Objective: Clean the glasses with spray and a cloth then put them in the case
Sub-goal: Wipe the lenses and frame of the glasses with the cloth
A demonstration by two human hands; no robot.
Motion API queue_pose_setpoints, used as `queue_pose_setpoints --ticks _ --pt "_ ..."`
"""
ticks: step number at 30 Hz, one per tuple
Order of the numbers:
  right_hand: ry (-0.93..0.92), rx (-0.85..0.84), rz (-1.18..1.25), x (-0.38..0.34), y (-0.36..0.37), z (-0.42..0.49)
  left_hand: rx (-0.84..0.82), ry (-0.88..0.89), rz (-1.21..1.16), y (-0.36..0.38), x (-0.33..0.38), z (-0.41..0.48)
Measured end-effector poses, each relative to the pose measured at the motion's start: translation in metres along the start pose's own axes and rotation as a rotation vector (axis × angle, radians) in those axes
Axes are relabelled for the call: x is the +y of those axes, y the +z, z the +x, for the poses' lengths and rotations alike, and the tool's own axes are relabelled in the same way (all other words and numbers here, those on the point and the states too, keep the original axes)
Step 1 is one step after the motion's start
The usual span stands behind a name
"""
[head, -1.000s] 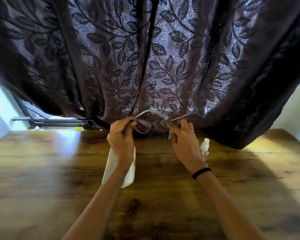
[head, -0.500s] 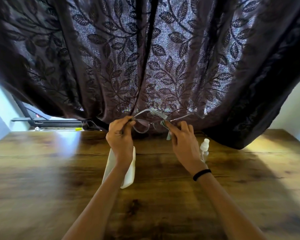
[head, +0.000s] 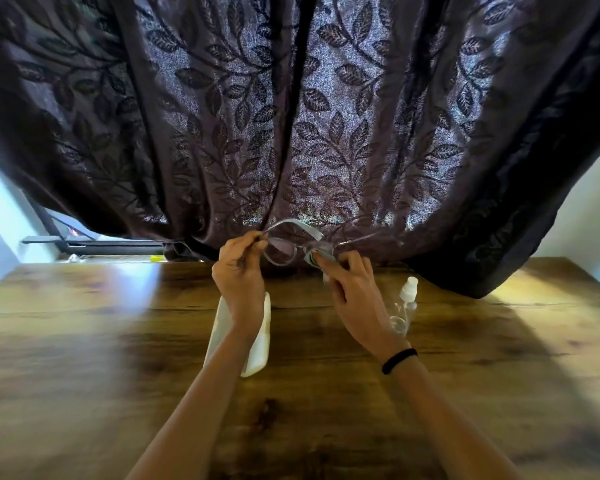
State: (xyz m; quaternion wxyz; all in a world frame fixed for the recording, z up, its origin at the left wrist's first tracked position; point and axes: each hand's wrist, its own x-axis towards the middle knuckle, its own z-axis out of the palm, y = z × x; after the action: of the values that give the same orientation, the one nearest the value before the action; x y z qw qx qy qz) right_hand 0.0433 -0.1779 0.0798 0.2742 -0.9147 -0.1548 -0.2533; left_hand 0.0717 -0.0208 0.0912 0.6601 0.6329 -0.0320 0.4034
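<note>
Clear-framed glasses point(head: 280, 251) are held up above the far side of the wooden table point(head: 84, 341), with both temples unfolded toward the curtain. My left hand point(head: 239, 275) pinches the frame at its left end. My right hand point(head: 352, 289) presses a small pale cloth point(head: 317, 255) around the right lens, which the cloth mostly hides. A white glasses case point(head: 257, 348) lies on the table under my left wrist, partly covered by it. A small clear spray bottle point(head: 406, 303) with a white top stands just right of my right hand.
A dark leaf-patterned curtain point(head: 298, 133) hangs low over the table's far edge, right behind the glasses. A black rail or stand point(head: 94, 242) shows at the far left beyond the table. White walls flank both sides.
Both hands stay in nearly the same place. My right hand's fingers have shifted a little with the cloth on the right lens. Case and bottle have not moved.
</note>
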Motion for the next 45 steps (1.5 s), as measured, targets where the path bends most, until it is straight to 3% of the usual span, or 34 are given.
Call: queue_pose_setpoints --ticks 5,9,19,25,33,40,45 --pt "-0.045 -0.032 -0.051 -0.002 -0.002 0.007 -0.072 -0.026 0.016 -0.004 -0.005 0.002" --pt "-0.067 -0.008 -0.128 -0.007 0.001 0.008 -0.024 -0.038 0.005 -0.001 -0.006 -0.002" --pt "0.083 0.009 -0.285 0.005 -0.001 0.003 0.001 -0.108 -0.070 -0.003 -0.004 -0.001" --pt "0.040 -0.048 -0.073 -0.004 0.000 0.004 0.020 -0.073 -0.057 0.001 0.002 -0.002" --pt "0.113 -0.015 -0.189 0.002 0.002 0.004 0.018 0.038 0.003 0.001 0.007 -0.002" --pt "0.034 0.018 0.180 0.007 0.006 0.002 0.063 0.034 0.029 0.001 0.003 0.001" --pt "0.080 0.077 0.199 0.019 0.006 -0.008 0.052 0.059 0.083 -0.004 -0.005 0.001"
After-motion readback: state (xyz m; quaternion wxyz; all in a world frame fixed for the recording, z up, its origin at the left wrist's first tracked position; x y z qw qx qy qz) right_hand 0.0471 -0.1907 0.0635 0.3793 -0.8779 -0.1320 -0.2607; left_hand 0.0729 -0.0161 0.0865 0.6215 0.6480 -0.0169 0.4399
